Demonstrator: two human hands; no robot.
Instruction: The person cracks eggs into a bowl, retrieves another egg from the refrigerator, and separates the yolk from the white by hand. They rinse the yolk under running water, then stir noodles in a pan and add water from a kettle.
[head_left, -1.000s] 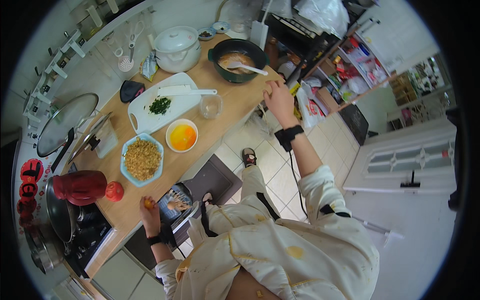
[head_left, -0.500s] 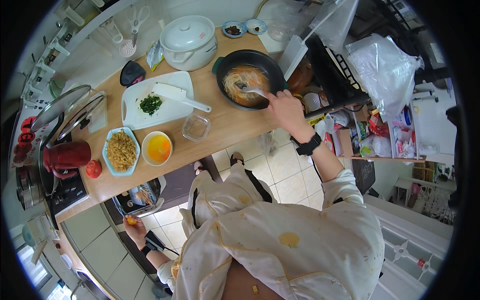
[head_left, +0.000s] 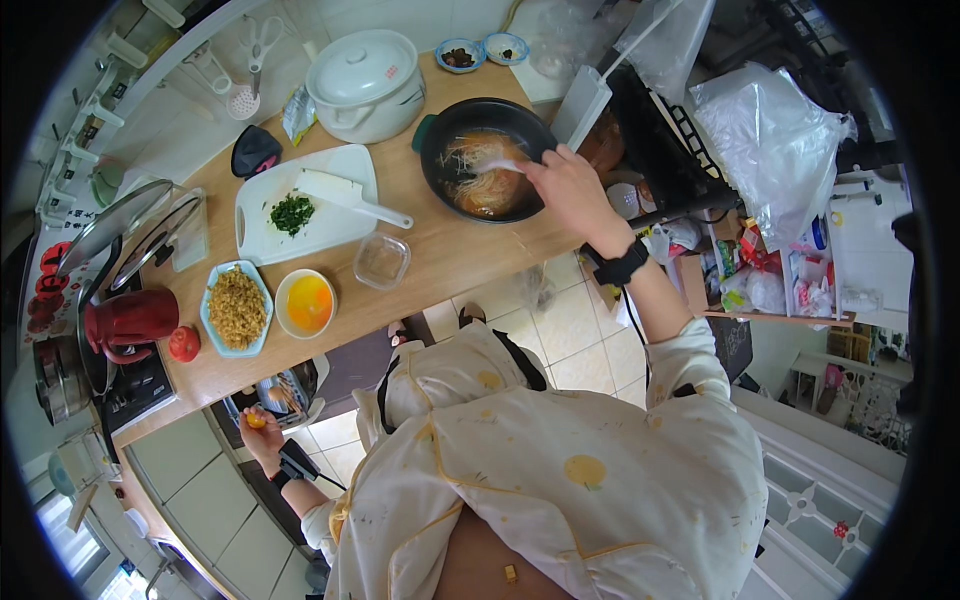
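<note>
A long wooden counter (head_left: pixel 450 262) is seen running from lower left to upper centre of the frame. At upper centre a black pan (head_left: pixel 487 158) of noodles in reddish sauce is set on it. The right hand (head_left: pixel 570 190) is held over the pan's right rim, closed around a pale utensil (head_left: pixel 503 166) that reaches into the noodles; a black band is worn on that wrist.

Left of the pan a white lidded pot (head_left: pixel 364 82) is placed, and below that a white cutting board (head_left: pixel 305 203) with chopped greens and a white cleaver (head_left: pixel 345 192) laid across it. A clear empty container (head_left: pixel 381 260) is found just beside the board's lower right corner. Further lower left, a bowl of beaten egg (head_left: pixel 306 304) and a blue dish of minced filling (head_left: pixel 237 308) are set side by side, with a tomato (head_left: pixel 183 343) and a red kettle (head_left: pixel 130 320) at the left edge.

The left hand (head_left: pixel 258 425) is held low at lower left, below the counter edge, fingers curled on a small orange thing (head_left: pixel 256 420); what it is cannot be told.

Pale floor tiles (head_left: pixel 570 325) are seen at centre. Plastic bags (head_left: pixel 770 140) and a cluttered shelf are seen at upper right. Two small dishes are placed at the top edge.
</note>
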